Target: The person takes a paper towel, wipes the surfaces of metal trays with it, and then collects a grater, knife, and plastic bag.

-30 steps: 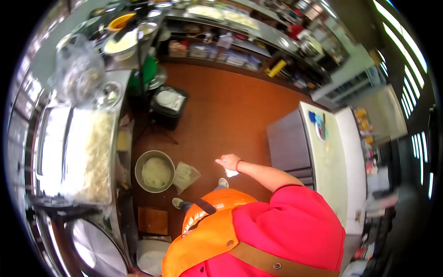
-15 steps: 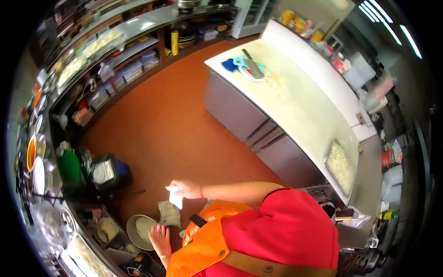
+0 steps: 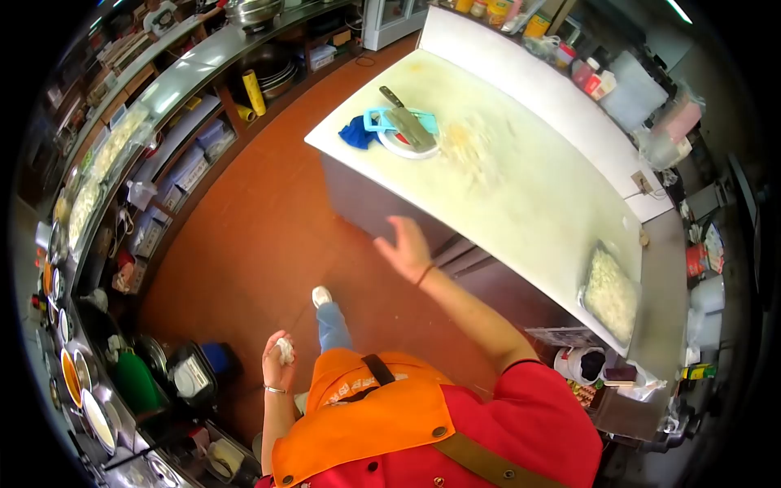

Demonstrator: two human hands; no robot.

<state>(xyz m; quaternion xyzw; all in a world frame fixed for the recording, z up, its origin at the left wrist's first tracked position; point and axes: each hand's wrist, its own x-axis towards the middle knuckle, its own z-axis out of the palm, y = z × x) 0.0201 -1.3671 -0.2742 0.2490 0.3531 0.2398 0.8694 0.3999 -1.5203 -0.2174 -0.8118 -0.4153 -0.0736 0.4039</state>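
Observation:
My left hand [image 3: 278,368], with a bracelet at the wrist, is closed around a crumpled white wad [image 3: 284,350] beside my orange apron [image 3: 358,423]. The wad looks like paper or cloth. My right hand [image 3: 404,250] reaches forward with its fingers apart, nothing in it, overlapping the front of the white-topped worktable [image 3: 521,203] in this view. Farther along that table, a cleaver [image 3: 409,128] lies across a white plate and a light-blue frame [image 3: 378,119]. A dark blue cloth [image 3: 356,132] sits beside them. Pale shreds [image 3: 472,154] are scattered nearby.
At the table's near right end stands a tray of pale shredded food [image 3: 608,297]. A long curved counter [image 3: 183,77] with shelves runs along the left, pans [image 3: 98,419] at its near end. Below are a green bin [image 3: 137,382] and a black container [image 3: 193,374]. Reddish floor [image 3: 252,236] lies between.
My body has turned toward the worktable and away from the bowl. My right hand has moved forward and opened, without the white wad; my left hand now holds a white wad.

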